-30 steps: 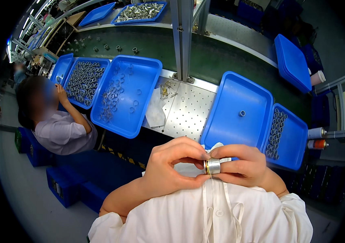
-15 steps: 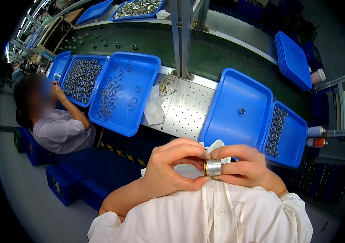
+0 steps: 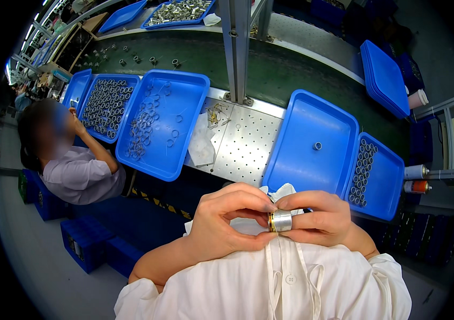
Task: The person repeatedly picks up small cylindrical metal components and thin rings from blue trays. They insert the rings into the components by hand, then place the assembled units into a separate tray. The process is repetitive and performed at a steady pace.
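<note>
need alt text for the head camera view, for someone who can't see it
Two bare hands, left hand and right hand, pinch a small metal cylinder between them at chest height. Beyond lies a perforated bench with blue trays, some holding metal rings, beside a green conveyor. Another seated person is at far left.

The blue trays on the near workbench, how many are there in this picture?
4: two side by side at the left, two at the right. More blue trays lie farther back; some may be hidden.

Factory assembly line, green conveyor belt (image 3: 291, 69), blue trays (image 3: 312, 144) of metal rings (image 3: 104, 101), perforated steel workbench (image 3: 245, 144), seated co-worker (image 3: 72, 165)
</note>
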Available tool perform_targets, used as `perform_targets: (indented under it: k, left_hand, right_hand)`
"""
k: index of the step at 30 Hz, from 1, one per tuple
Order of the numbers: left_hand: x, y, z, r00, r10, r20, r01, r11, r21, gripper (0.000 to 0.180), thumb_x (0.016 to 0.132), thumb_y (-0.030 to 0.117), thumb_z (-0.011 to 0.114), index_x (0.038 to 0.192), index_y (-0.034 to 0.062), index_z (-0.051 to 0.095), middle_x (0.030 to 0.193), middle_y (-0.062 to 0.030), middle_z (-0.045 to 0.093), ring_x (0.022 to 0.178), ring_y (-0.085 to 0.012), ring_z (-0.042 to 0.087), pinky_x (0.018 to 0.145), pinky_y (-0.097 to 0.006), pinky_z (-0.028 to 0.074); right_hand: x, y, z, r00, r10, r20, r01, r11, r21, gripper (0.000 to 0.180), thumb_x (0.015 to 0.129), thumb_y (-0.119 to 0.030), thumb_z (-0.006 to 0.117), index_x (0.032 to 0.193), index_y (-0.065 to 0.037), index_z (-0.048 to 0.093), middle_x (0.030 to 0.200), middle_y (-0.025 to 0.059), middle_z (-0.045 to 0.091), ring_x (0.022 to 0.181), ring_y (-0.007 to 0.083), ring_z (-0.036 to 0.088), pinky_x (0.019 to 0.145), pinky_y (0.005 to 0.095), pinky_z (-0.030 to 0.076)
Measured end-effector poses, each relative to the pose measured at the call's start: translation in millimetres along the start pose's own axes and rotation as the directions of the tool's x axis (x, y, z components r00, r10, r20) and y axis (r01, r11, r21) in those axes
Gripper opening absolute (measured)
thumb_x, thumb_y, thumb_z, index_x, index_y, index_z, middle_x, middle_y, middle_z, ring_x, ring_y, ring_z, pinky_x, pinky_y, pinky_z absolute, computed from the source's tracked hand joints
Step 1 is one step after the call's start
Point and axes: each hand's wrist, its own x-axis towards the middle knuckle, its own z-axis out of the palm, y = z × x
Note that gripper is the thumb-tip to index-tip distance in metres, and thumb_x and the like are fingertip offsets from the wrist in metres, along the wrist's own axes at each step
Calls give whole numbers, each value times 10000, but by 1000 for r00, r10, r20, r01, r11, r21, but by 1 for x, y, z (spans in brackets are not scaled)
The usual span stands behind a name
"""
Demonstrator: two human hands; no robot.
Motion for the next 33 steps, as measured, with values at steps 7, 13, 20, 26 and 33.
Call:
perform_targets:
  k: [7,13,20,26,33]
  left_hand:
    - [0,0,2,1000,-8,-19,8,1000,-10,373,625,-75,743,971,-30,612,1009,-133,581,823,-170,640,743,-260,567]
    - [3,5,3,998,-57,-32,57,998,2,401,635,-51,758,1001,-32,596,1002,-118,578,850,-152,628,767,-263,560]
    - [12,1,-2,986,168,18,-160,893,421,449,612,169,807,953,18,555,926,-99,574,725,-189,612,604,-278,524]
    - [21,-6,-3,888,435,150,-398,563,725,392,651,302,751,824,43,513,758,-73,530,616,-222,560,503,-283,463]
    - [27,-16,-1,811,567,143,-472,491,732,335,735,326,681,729,55,483,641,-56,488,496,-200,513,429,-283,418]
  right_hand:
    - [-4,1,2,999,23,-46,-22,1000,17,226,636,15,759,839,19,660,1010,170,601,763,217,643,663,263,526]
    - [1,-1,1,998,42,-37,-42,999,-8,237,633,2,774,845,1,667,1005,161,603,783,207,638,679,273,525]
    - [-3,4,4,965,224,-138,-202,967,157,187,671,-63,785,801,-25,656,961,169,602,814,235,638,696,292,523]
    - [0,4,8,966,226,-124,-190,949,250,157,715,-72,757,820,-22,651,967,176,591,840,239,630,697,299,516]
    - [2,1,8,972,200,-127,-165,956,244,207,677,13,756,860,-8,660,1020,164,591,879,219,611,737,292,501]
